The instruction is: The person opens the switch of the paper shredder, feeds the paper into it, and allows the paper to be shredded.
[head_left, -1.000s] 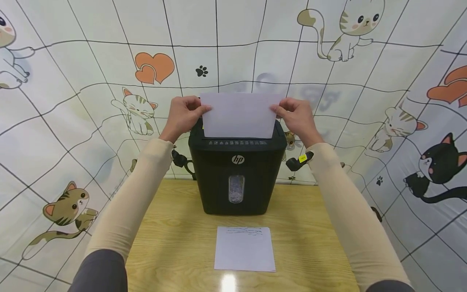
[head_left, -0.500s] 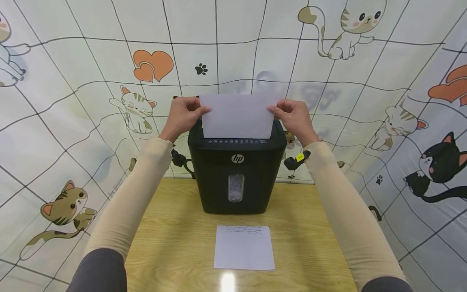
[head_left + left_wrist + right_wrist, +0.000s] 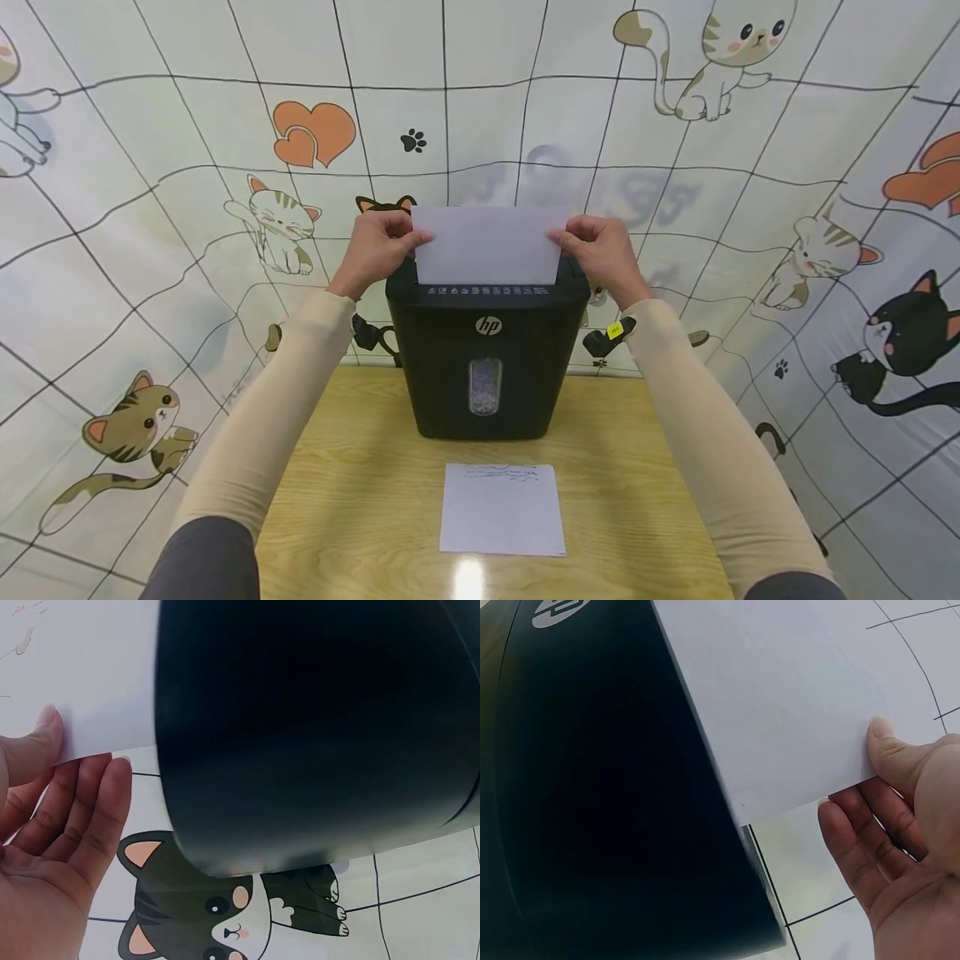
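Observation:
A white sheet of paper (image 3: 487, 246) stands upright at the top of a black HP paper shredder (image 3: 442, 358), its lower edge at or in the slot. My left hand (image 3: 378, 248) pinches the sheet's left edge between thumb and fingers. On the opposite edge, my right hand (image 3: 602, 252) pinches it the same way. The left wrist view shows the left thumb (image 3: 37, 750) on the front of the paper with the fingers behind. In the right wrist view the right thumb (image 3: 900, 754) presses the paper likewise. The slot itself is hidden behind the sheet.
Another sheet of paper (image 3: 502, 512), with scribbled lines along its top, lies on the wooden table (image 3: 360, 492) in front of the shredder. Through the shredder's small window (image 3: 485, 387) shredded bits show. A cat-print curtain (image 3: 480, 125) hangs close behind.
The upright sheet has gone lower into the shredder, so less of it shows. Both hands have moved down with it, and the right hand has shifted slightly left. The sheet on the table stays put.

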Available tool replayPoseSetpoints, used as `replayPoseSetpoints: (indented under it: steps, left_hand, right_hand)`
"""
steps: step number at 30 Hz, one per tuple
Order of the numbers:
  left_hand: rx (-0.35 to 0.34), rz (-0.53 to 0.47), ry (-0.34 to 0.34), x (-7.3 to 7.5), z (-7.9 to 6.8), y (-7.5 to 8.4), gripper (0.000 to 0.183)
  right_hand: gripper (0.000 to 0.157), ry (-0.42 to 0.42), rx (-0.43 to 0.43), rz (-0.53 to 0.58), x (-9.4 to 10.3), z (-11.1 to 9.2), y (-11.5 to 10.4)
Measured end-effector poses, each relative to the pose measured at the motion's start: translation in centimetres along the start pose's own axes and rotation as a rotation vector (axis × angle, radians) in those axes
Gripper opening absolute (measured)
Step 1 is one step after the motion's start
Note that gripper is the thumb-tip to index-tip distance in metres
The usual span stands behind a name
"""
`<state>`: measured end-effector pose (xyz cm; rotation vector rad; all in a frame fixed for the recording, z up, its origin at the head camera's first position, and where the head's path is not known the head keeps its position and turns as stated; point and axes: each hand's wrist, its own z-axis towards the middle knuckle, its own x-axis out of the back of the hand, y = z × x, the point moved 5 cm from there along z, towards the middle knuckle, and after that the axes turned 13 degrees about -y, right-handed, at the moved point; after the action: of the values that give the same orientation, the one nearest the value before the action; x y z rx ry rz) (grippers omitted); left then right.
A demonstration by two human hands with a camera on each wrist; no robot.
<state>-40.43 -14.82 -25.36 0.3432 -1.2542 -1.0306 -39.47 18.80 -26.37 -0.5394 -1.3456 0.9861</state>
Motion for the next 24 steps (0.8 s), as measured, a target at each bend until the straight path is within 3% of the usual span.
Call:
replayPoseSetpoints:
  steps: [14,24]
  left_hand:
    - [-0.012,0.052,-0.014,-0.22,-0.37,-0.32,0.024]
    - [-0.002,0.030,-0.029,-0.49,-0.58,-0.78,0.024]
  right_hand:
    - [0.041,-0.008,-0.033,-0.051,-0.41,-0.18,0.59]
    - [0.041,-0.015,-0.042,-0.075,-0.62,-0.31,0.68]
